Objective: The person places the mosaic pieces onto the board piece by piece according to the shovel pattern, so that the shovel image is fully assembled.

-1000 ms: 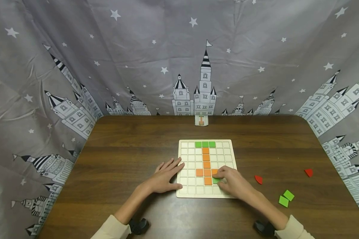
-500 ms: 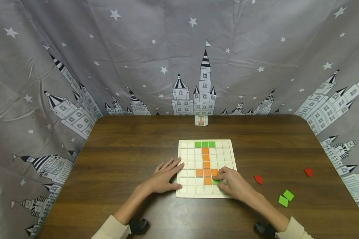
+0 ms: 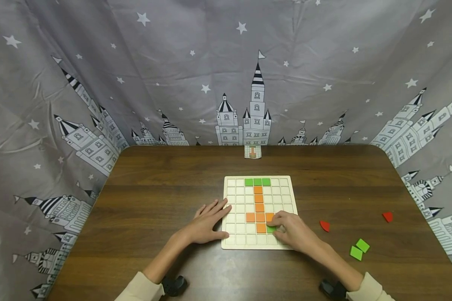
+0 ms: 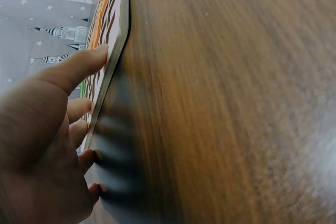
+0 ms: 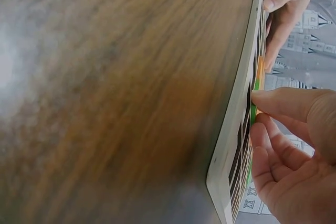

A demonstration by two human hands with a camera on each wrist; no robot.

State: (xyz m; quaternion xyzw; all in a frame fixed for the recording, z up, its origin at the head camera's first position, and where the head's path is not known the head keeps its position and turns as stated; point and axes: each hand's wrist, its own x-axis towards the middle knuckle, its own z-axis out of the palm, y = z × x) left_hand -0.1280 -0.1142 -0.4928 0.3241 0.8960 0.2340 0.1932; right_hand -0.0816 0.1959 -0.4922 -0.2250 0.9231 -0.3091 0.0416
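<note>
A pale wooden grid board (image 3: pixel 241 239) lies on the table. Three green square tiles fill part of its far row, and below them several orange tiles (image 3: pixel 259 207) form a cross shape. My right hand (image 3: pixel 296 232) pinches a green square tile (image 3: pixel 271 229) between thumb and fingers, right of the lowest orange tile. In the right wrist view that green tile (image 5: pixel 253 114) sits at the board's surface under the thumb tip, partly hidden. My left hand (image 3: pixel 205 224) rests with spread fingers on the board's left edge; its thumb (image 4: pixel 86 65) touches the rim.
Two loose green tiles (image 3: pixel 356 253) and two red quarter-round pieces (image 3: pixel 324 226) lie on the table to the right. A small pattern card (image 3: pixel 252 151) stands at the table's back edge, before a grey castle-print curtain (image 3: pixel 173 75).
My right hand has shifted very slightly toward me, its fingers staying at the green tile. The left hand stays in place on the board's edge.
</note>
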